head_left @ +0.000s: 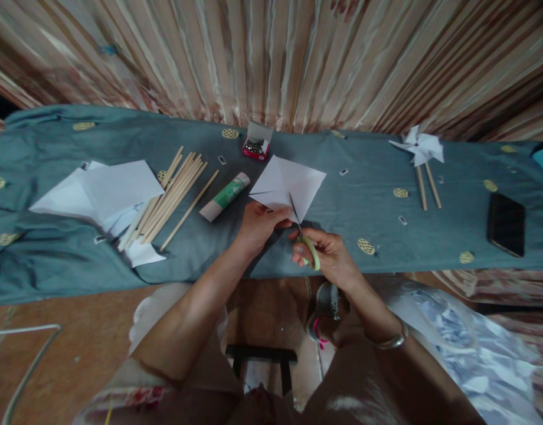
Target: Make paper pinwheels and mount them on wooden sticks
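My left hand (263, 224) pinches the near edge of a white square of paper (293, 177), held up over the table with one corner toward me. A slit runs inward from the paper's left corner. In my right hand (327, 251) is a pair of scissors (310, 251) with pale green handles, my fingers through the loops. The dark blades lie across the near corner of the paper, pointing away from me. Left of the paper lies a green and white glue stick (227, 195). Behind it stands an open red box (256, 147) of small metal pieces.
Wooden sticks (174, 200) and white paper sheets (121, 189) lie at left. Paper pinwheels (419, 146) on sticks and a black phone (506, 224) are at right. A teal cloth (271, 265) covers the table; a curtain (271, 65) hangs behind. Below right is a plastic bag (470, 354) of paper scraps.
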Demonstrator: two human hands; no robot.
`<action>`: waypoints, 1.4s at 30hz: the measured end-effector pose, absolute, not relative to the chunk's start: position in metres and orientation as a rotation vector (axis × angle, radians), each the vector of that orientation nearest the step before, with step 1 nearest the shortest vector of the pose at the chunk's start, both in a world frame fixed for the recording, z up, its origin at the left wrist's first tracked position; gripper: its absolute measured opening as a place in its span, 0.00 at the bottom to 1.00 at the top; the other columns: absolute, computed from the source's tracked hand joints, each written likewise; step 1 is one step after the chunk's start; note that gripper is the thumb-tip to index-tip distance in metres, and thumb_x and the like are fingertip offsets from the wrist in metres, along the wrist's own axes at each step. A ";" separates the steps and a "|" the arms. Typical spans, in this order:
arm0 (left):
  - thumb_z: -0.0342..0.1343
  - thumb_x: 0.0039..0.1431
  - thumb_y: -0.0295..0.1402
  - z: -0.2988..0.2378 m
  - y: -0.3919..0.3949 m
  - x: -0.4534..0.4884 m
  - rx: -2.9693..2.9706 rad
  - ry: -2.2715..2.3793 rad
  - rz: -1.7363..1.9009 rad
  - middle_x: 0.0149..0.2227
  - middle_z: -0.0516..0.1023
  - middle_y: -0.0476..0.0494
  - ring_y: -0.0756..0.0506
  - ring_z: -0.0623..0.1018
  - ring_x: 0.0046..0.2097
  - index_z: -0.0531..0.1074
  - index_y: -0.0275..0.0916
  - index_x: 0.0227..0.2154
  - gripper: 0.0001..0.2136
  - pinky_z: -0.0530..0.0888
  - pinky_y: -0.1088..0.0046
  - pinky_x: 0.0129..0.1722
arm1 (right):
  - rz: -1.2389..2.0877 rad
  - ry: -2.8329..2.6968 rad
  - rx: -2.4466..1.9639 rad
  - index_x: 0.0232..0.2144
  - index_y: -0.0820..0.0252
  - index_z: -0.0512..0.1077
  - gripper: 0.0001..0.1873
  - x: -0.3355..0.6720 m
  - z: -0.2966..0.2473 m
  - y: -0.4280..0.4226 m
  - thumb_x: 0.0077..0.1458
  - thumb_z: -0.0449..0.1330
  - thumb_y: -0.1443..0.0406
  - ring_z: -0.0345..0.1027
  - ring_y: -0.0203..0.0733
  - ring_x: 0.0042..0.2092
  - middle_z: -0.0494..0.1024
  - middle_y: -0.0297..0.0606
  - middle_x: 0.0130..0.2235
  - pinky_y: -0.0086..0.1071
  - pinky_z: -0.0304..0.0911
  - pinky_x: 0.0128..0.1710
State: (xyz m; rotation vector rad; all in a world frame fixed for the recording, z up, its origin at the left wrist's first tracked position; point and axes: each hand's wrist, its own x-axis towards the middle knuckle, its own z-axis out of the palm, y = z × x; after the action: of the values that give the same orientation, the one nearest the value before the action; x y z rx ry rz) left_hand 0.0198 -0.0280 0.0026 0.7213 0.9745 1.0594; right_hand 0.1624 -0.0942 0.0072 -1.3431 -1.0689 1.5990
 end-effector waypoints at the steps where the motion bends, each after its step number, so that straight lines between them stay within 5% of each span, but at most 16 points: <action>1: 0.67 0.34 0.32 0.003 -0.028 0.020 0.725 0.976 1.060 0.20 0.73 0.53 0.53 0.72 0.23 0.73 0.36 0.17 0.08 0.73 0.78 0.25 | 1.603 -1.064 -1.342 0.32 0.57 0.76 0.23 0.163 0.007 -0.094 0.39 0.72 0.49 0.66 0.30 0.21 0.75 0.27 0.21 0.26 0.65 0.22; 34: 0.68 0.35 0.31 0.004 -0.028 0.019 0.717 0.951 1.076 0.22 0.75 0.51 0.52 0.73 0.24 0.75 0.35 0.19 0.08 0.74 0.77 0.25 | 1.604 -0.961 -1.309 0.28 0.56 0.77 0.20 0.158 0.005 -0.093 0.35 0.75 0.52 0.64 0.30 0.18 0.74 0.26 0.18 0.25 0.63 0.19; 42: 0.68 0.35 0.32 0.001 -0.026 0.018 0.720 0.946 1.081 0.20 0.73 0.53 0.53 0.71 0.23 0.74 0.36 0.18 0.09 0.73 0.77 0.25 | 1.620 -1.139 -1.326 0.31 0.57 0.76 0.21 0.164 0.012 -0.093 0.41 0.72 0.48 0.67 0.32 0.22 0.76 0.30 0.23 0.25 0.63 0.21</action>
State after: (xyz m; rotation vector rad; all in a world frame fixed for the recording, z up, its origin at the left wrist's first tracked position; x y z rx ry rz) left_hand 0.0176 -0.0259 0.0014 0.7200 0.9458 1.0809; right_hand 0.1642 -0.0935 0.0116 -1.3261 -1.1385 1.6201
